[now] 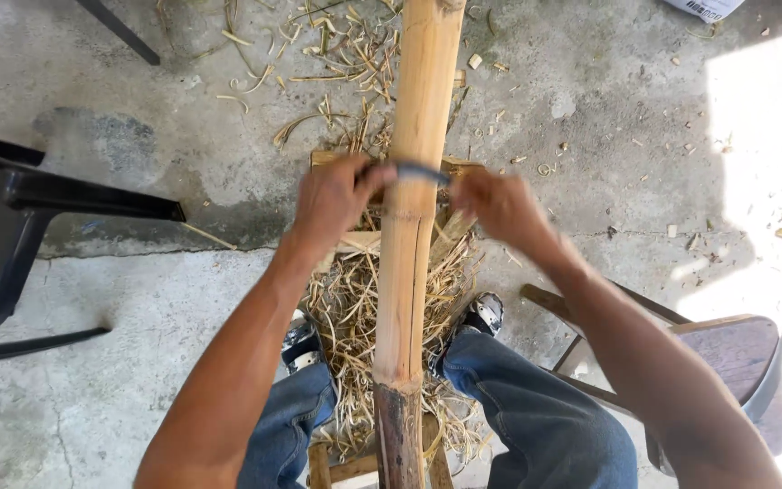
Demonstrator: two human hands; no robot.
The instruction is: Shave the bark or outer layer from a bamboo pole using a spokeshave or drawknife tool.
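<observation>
Your left hand [332,197] and your right hand [497,205] sit on either side of a long bamboo pole [409,235], which runs from the top of the view down between your knees. Across the pole, between the two hands, lies a dark blade [420,172], set crosswise on the pale, stripped surface just above a node ring. Your left fingers are curled closed around one end of the blade, the thumb stretched along it towards the pole. Your right fingers are closed around the other end, just beside the pole's right flank.

The pole is peeled and yellow along most of its length; its near end, low between your legs, is dark and rough with skin left on. It rests on a low wooden block [450,166] whose corners show behind your hands.

Under the pole, a heap of pale shavings [348,308] covers the concrete floor [138,299], and more curls lie scattered towards the far edge of the floor. A black chair [11,208] stands at the left edge, a wooden stool [735,353] at the right, partly in bright sun. Your jeans [536,417] and shoes [484,312] flank the heap.
</observation>
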